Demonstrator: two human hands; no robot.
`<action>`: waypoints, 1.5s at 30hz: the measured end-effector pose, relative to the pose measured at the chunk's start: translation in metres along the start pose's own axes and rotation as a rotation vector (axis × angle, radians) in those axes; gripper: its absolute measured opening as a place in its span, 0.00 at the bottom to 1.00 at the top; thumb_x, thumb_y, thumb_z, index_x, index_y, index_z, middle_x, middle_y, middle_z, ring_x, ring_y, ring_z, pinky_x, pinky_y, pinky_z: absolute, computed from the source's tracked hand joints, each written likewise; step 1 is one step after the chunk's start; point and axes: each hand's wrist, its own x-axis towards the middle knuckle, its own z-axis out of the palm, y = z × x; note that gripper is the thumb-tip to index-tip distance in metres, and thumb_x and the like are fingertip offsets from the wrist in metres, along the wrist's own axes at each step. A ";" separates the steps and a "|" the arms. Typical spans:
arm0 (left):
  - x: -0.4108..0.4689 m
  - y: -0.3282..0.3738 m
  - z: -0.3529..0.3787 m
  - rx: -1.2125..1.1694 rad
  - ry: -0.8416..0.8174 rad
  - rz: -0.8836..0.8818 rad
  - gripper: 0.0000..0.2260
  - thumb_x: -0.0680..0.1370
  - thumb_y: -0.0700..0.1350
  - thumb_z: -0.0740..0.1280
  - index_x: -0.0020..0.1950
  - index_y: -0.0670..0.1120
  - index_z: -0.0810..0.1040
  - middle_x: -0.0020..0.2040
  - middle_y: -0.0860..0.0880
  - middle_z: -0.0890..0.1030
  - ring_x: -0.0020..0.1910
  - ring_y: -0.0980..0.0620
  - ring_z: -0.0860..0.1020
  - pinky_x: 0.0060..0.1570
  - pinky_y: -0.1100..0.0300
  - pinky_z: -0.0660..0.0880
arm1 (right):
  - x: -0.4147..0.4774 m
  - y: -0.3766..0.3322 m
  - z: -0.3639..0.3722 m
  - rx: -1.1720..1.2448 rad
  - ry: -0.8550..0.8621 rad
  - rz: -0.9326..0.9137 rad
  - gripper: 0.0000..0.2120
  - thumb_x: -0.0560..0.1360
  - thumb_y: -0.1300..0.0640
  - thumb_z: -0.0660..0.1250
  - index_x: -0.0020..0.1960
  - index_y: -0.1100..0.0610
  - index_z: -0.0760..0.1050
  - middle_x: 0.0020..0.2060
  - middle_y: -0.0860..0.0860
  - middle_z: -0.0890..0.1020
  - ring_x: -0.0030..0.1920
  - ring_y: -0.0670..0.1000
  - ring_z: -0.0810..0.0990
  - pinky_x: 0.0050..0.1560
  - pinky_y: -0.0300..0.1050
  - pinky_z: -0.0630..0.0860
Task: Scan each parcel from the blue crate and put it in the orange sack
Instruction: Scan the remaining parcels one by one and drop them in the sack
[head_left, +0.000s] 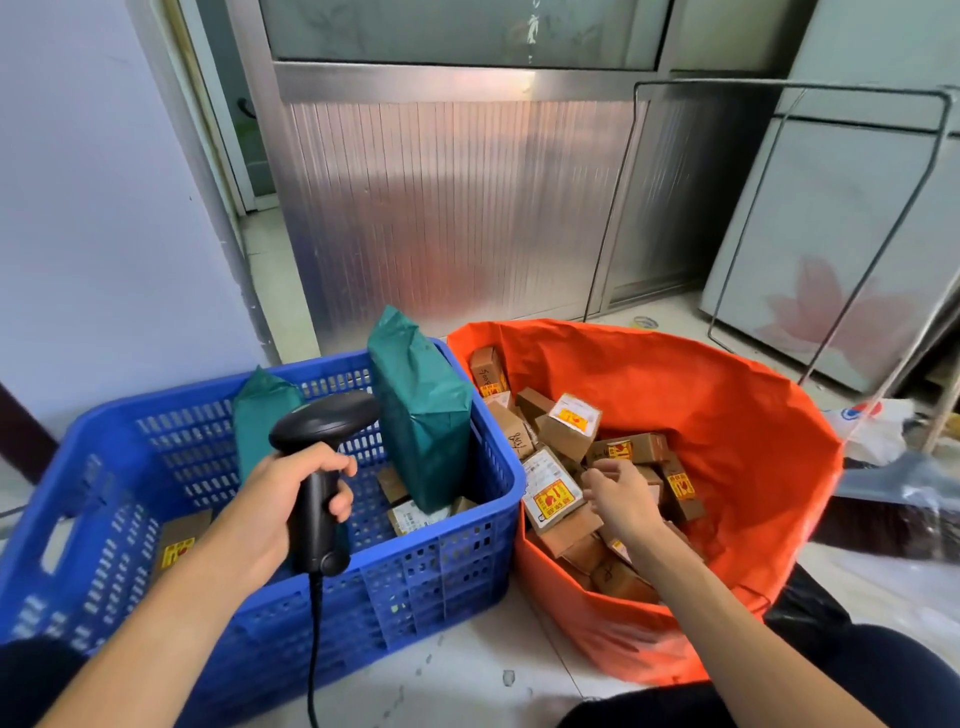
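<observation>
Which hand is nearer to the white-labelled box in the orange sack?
Right. The right hand is beside the box, over the sack; the left hand holds the scanner above the blue crate.

Left hand (280, 499) grips scanner (324, 415); right hand (621, 499) extended, fingers relaxed.

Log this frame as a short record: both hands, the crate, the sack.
left hand: grips the black scanner by its handle, above the blue crate
right hand: fingers relaxed over the labelled boxes in the orange sack, holding nothing
crate contents: two green parcels standing upright, a few loose boxes on the bottom
sack contents: a pile of small cardboard boxes, many with yellow-and-red labels
layout: crate left of sack, side by side
</observation>
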 end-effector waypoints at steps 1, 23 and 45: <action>-0.003 0.002 -0.001 0.004 0.009 0.001 0.19 0.66 0.41 0.72 0.54 0.37 0.75 0.41 0.40 0.75 0.28 0.47 0.70 0.34 0.51 0.69 | -0.004 -0.001 0.000 -0.027 -0.007 -0.020 0.16 0.78 0.51 0.66 0.64 0.53 0.73 0.55 0.51 0.81 0.56 0.53 0.81 0.59 0.57 0.80; -0.053 0.030 -0.123 0.315 0.445 0.038 0.04 0.78 0.41 0.75 0.49 0.41 0.85 0.42 0.45 0.87 0.31 0.52 0.82 0.37 0.57 0.79 | -0.047 -0.108 0.096 -0.492 -0.427 -0.479 0.06 0.78 0.56 0.67 0.44 0.54 0.81 0.37 0.50 0.86 0.42 0.52 0.86 0.50 0.59 0.81; -0.015 0.042 -0.173 0.231 0.389 -0.106 0.08 0.78 0.42 0.74 0.51 0.38 0.84 0.45 0.39 0.88 0.31 0.47 0.79 0.41 0.53 0.78 | 0.035 -0.103 0.229 -1.065 -0.760 -0.458 0.09 0.78 0.59 0.65 0.42 0.48 0.80 0.39 0.45 0.83 0.44 0.50 0.81 0.49 0.44 0.76</action>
